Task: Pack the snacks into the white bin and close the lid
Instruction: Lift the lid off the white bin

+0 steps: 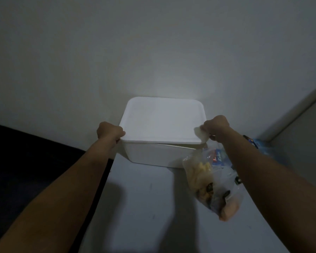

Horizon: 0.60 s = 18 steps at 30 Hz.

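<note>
The white bin [153, 155] stands on a pale surface against the wall. Its white lid [162, 119] lies on top, raised a little at the front right so a thin gap shows. My left hand [109, 131] grips the lid's left edge. At the lid's right corner my right hand [216, 126] is closed on the bunched top of a clear plastic bag of snacks [211, 183]. The bag hangs down beside the bin's right front and holds yellow pieces and several wrapped packets.
The pale tabletop [144, 207] runs toward me, with a dark area [26, 170] to its left. Blue snack packets [263, 146] lie behind my right forearm near the corner. A grey wall [153, 42] rises right behind the bin.
</note>
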### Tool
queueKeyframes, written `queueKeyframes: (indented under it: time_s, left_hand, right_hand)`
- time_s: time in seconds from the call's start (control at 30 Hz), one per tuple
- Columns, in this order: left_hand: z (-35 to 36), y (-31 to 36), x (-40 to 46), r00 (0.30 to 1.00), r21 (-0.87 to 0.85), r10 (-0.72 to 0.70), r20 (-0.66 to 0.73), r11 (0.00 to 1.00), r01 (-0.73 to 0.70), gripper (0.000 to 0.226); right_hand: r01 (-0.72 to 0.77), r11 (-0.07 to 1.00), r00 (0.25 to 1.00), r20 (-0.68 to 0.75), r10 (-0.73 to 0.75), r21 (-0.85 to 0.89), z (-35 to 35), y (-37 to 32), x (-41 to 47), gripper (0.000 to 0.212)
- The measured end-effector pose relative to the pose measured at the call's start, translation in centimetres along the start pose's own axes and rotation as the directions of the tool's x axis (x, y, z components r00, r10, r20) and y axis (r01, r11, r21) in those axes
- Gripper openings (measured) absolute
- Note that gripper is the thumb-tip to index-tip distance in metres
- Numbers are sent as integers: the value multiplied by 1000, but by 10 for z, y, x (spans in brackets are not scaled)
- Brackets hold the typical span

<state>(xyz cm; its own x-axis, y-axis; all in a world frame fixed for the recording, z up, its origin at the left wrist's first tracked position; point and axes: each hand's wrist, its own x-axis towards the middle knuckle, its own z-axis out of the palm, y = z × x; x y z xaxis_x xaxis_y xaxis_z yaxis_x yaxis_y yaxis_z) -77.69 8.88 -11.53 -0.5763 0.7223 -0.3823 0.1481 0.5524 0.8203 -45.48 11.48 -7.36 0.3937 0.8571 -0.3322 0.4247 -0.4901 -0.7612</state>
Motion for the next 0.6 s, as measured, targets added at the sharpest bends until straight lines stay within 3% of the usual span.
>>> queueKeyframes:
  time_s: [0.23, 0.33, 0.6]
  left_hand:
    - [-4, 3, -1, 999, -72, -17, 27, 997, 19, 27]
    - [-6, 8, -4, 1000, -77, 5, -22, 997, -7, 27]
    - [-27, 37, -25, 994, -290, 85, -65, 952, -100, 16]
  right_hand:
    - [29, 963, 998, 50, -44, 268, -22, -38, -25, 15]
    - [33, 961, 998, 42, -47, 275, -23, -43, -32, 16]
    - [59, 948, 991, 99, -95, 313, -33, -32, -41, 11]
